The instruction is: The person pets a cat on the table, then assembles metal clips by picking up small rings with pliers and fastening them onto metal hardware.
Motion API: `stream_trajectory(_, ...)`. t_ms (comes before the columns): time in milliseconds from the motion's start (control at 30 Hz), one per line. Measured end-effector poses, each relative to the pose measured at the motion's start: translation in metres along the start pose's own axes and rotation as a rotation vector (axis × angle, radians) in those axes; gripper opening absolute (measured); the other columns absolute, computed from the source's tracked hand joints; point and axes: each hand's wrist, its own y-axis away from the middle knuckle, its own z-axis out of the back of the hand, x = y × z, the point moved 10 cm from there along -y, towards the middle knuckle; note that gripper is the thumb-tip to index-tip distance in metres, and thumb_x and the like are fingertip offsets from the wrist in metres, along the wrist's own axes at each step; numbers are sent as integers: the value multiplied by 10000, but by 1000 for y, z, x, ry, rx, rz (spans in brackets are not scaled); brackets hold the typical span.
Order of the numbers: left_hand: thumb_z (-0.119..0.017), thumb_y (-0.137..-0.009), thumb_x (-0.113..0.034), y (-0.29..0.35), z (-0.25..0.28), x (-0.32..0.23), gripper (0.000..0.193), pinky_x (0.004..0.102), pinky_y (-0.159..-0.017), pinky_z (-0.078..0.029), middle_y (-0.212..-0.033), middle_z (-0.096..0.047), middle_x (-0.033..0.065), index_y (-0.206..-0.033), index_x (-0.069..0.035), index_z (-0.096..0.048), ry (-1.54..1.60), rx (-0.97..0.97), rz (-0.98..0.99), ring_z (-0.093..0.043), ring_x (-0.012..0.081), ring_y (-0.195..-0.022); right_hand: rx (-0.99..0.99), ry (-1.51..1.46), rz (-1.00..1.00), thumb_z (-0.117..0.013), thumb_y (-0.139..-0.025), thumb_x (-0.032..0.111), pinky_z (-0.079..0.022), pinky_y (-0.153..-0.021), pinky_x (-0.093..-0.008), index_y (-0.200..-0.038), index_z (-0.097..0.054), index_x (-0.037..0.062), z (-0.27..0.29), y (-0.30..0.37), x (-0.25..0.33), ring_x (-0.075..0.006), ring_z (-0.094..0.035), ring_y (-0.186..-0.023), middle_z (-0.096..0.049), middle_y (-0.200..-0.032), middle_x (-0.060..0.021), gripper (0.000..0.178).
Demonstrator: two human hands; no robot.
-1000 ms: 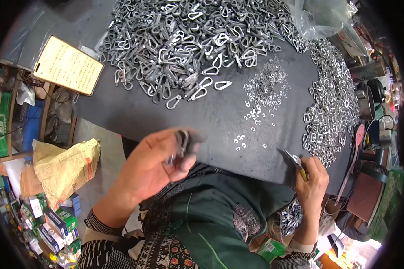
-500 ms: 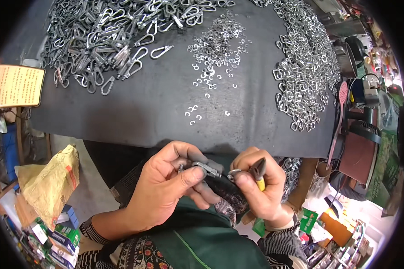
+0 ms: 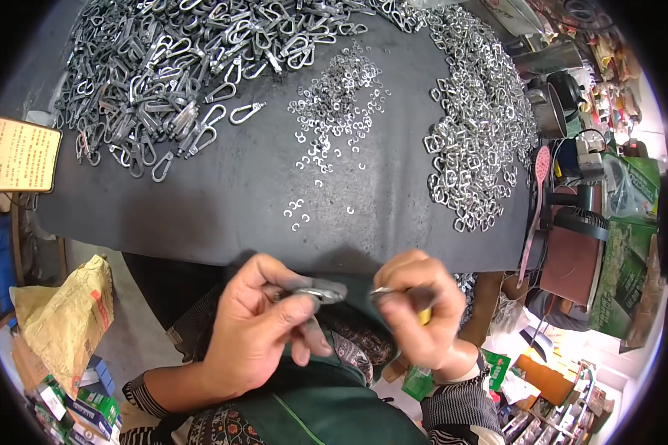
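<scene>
My left hand (image 3: 256, 326) is closed, pinching a grey metal snap hook (image 3: 325, 294) between thumb and fingers. The hook is partly covered by the fingers. A short gap to its right, my right hand (image 3: 423, 319) is closed too. A small shiny metal loop (image 3: 382, 291) shows at its thumb and forefinger. The same hand keeps a pair of pliers with a yellow handle (image 3: 425, 317) in the palm; motion blurs their dark jaws. Both hands are just off the table's near edge, above my lap and green apron (image 3: 315, 404).
On the dark table (image 3: 274, 222) lie a heap of snap hooks (image 3: 156, 81) at far left, scattered small C-shaped rings (image 3: 338, 96) in the middle, and a pile of metal loops (image 3: 475, 133) at right. Beyond the right edge are a pink-handled paddle (image 3: 540, 170) and a small fan (image 3: 583, 222).
Both hands appear shifted slightly left in the picture, and the table's contents moved with the view. The snap hook has turned in my left fingers. The pliers' jaws have swung lower in my right hand.
</scene>
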Motion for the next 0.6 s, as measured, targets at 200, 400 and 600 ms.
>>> stream_trajectory(200,-613,-971,-19,-7,-1,-6,146,218,-461,-492,-1011,-700,165,-1036,-36,-483,-3,-35,-51,-734,204,-709,14,-57,-55,-734,-826,-51,-464,-604,-293,-893,-619,-1,-14,-7,-5,-186,-594,-683,-629,-806,-98,142)
stream_trajectory(400,-611,-976,-15,-4,1,-8,119,201,-473,-475,-997,-698,137,-1028,-28,-505,-134,-24,-75,-709,149,-689,144,59,-1,-751,-798,15,-473,-604,-331,-901,-624,13,-21,-12,-3,-231,-604,-678,-620,-808,-97,164)
stream_trajectory(600,-598,-989,-39,3,4,-5,204,198,-552,-467,-882,-656,53,-1178,28,-561,-470,16,123,-612,65,-661,409,414,-10,-789,-781,183,-474,-635,-394,-955,-632,56,-19,-42,-3,-291,-597,-714,-580,-792,-98,267)
